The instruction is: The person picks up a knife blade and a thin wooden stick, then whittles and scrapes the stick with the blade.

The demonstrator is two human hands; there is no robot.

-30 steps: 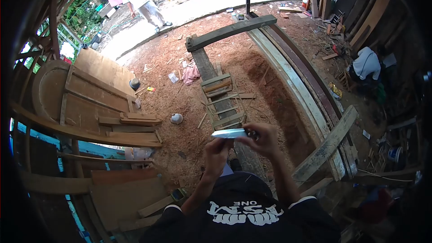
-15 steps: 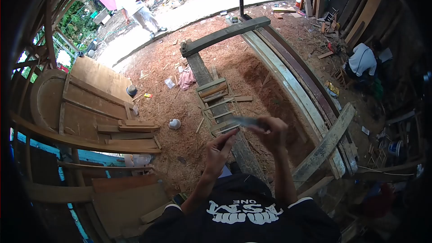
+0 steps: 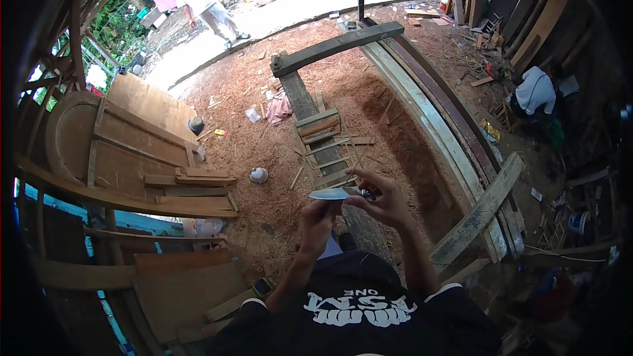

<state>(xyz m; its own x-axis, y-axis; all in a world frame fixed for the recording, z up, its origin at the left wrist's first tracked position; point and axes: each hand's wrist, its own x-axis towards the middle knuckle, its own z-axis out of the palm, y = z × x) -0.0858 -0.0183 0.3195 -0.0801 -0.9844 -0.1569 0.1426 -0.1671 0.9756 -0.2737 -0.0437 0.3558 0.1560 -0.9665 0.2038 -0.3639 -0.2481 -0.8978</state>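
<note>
My right hand (image 3: 386,206) is closed on the dark, partly shiny end of a flat pale tool (image 3: 328,194), whose bright flat part points left. Close under that flat part, my left hand (image 3: 318,219) has its fingers pinched together; what they hold is too small to make out. Beyond both hands, a small wooden frame with crosspieces (image 3: 318,118) lies on a long weathered plank (image 3: 300,97).
Long painted boards (image 3: 440,133) run along the right, crossed by a slanting beam (image 3: 480,209). Wooden panels (image 3: 142,107) lean at left. One person (image 3: 206,3) stands on the path; another person (image 3: 535,92) crouches at right. A whitish round object (image 3: 258,175) sits on wood shavings.
The tool in my right hand moved away from my left hand, then came back over it. The view swung slightly and returned. The standing person shifted only a little.
</note>
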